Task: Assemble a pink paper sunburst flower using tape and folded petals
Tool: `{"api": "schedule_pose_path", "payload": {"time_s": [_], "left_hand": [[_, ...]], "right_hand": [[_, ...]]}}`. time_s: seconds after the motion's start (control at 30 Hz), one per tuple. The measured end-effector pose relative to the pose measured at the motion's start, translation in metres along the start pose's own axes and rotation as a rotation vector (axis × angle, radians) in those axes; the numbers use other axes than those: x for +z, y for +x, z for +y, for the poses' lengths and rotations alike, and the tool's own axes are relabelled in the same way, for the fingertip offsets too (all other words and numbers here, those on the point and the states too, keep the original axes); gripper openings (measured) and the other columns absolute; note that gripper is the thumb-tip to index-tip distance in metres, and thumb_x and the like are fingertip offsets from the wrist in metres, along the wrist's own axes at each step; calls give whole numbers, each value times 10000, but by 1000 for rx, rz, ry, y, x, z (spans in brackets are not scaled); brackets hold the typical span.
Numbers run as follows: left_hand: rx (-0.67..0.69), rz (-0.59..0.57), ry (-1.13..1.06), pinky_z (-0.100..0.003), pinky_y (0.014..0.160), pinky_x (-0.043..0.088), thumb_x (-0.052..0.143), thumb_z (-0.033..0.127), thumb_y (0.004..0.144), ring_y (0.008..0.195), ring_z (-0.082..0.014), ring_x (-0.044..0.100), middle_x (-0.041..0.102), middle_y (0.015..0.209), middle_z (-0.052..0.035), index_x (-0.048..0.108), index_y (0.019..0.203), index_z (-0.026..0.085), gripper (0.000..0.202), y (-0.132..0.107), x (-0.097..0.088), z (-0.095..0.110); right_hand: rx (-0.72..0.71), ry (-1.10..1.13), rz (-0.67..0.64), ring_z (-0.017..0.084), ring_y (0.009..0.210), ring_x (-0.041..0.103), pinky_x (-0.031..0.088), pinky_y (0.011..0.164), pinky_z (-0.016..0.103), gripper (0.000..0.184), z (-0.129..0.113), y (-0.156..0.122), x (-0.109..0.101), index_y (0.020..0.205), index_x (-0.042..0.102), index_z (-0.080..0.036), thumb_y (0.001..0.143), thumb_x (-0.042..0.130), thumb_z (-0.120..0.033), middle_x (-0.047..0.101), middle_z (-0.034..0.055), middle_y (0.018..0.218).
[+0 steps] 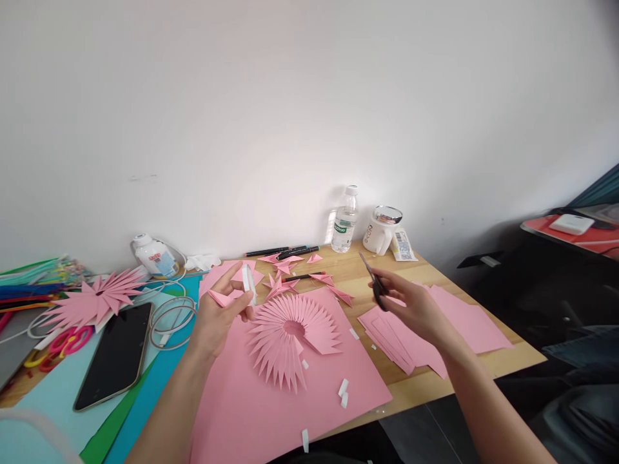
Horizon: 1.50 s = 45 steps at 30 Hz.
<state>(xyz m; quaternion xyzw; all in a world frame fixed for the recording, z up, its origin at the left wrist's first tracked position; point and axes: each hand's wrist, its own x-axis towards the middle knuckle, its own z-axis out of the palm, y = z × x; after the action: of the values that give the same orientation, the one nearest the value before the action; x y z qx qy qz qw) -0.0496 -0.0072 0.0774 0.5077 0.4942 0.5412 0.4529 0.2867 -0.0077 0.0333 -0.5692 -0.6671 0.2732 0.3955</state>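
Raised over the pink sheet (pixel 232 412), my left hand (pixel 220 319) pinches a roll of white tape (pixel 249 285). A small folded pink paper piece (pixel 224 298) also sticks out between its fingers. My right hand (pixel 411 303) grips black-handled scissors (pixel 378 293), whose blades point up and to the left, apart from the tape. Below and between the hands lies a pleated pink paper fan ring (pixel 275 351), almost a full circle with a gap at lower right. White paper scraps (pixel 343 386) are scattered around it.
At the back stand a water bottle (pixel 344 222) and a white mug (pixel 380 233). Markers (pixel 297 251) and folded pink pieces (pixel 280 285) lie before them. Pink strips (pixel 387 341) are at right. On the left are a phone (pixel 116 354), a coiled cable (pixel 174 322) and a second pink fan (pixel 99 298).
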Motion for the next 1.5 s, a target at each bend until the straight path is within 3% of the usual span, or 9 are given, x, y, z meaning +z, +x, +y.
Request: {"api": "schedule_pose_path", "payload": {"time_s": [0.1, 0.2, 0.4, 0.73, 1.07, 1.17, 1.37, 1.5], "left_hand": [[-2, -81, 24, -255, 449, 410, 687, 257, 692, 431, -89, 540, 558, 792, 26, 483, 1283, 220, 626, -1, 9, 0], [-7, -140, 71, -248, 446, 417, 672, 253, 712, 430, -87, 527, 567, 762, 30, 490, 1261, 225, 579, -4, 16, 1], [13, -215, 112, -237, 445, 432, 669, 244, 722, 429, -95, 528, 555, 686, 43, 544, 1110, 224, 409, -11, 26, 4], [-3, -254, 116, -237, 424, 433, 701, 255, 688, 402, -92, 520, 546, 649, 31, 636, 861, 208, 190, -16, 35, 7], [62, -309, 252, -248, 483, 446, 663, 219, 726, 458, -111, 533, 564, 637, 19, 648, 835, 229, 110, -18, 33, 8], [51, -315, 249, -247, 482, 449, 673, 216, 710, 467, -105, 519, 562, 695, 11, 658, 832, 236, 125, -20, 34, 10], [96, -373, 425, -246, 541, 439, 616, 197, 739, 534, -136, 535, 538, 631, 36, 638, 920, 271, 197, -21, 31, 13], [187, -389, 568, -252, 674, 431, 592, 146, 725, 655, -157, 557, 537, 625, 43, 638, 1009, 301, 327, -20, 27, 12]], "right_hand": [[-108, -44, -98, 216, 1021, 566, 471, 888, 340, 525, -30, 0, 16, 1209, 546, -247, 708, 680, -330, 590, 54, 1077], [-138, -139, -186, 187, 886, 576, 485, 772, 309, 477, -59, 0, 32, 1200, 559, -304, 737, 668, -273, 566, 28, 958], [-319, -356, -223, 203, 886, 525, 430, 770, 319, 538, -88, 6, 55, 1221, 552, -314, 728, 648, -124, 537, 36, 911], [-366, -539, -195, 170, 765, 496, 380, 702, 282, 514, -96, 10, 56, 1219, 555, -323, 749, 622, -126, 523, 30, 866], [-439, -692, -144, 161, 689, 451, 302, 662, 276, 481, -98, 5, 55, 1158, 611, -278, 740, 553, -47, 508, 30, 753], [-450, -686, -148, 153, 660, 439, 291, 644, 267, 463, -96, 6, 53, 1117, 630, -259, 731, 529, -25, 494, 19, 718], [-412, -652, -210, 127, 579, 419, 245, 568, 249, 332, -95, 4, 53, 908, 652, -207, 713, 491, 8, 482, -9, 639], [-374, -755, -130, 158, 646, 465, 264, 597, 264, 423, -97, 5, 57, 1034, 606, -203, 693, 487, 18, 559, 34, 751]]}}
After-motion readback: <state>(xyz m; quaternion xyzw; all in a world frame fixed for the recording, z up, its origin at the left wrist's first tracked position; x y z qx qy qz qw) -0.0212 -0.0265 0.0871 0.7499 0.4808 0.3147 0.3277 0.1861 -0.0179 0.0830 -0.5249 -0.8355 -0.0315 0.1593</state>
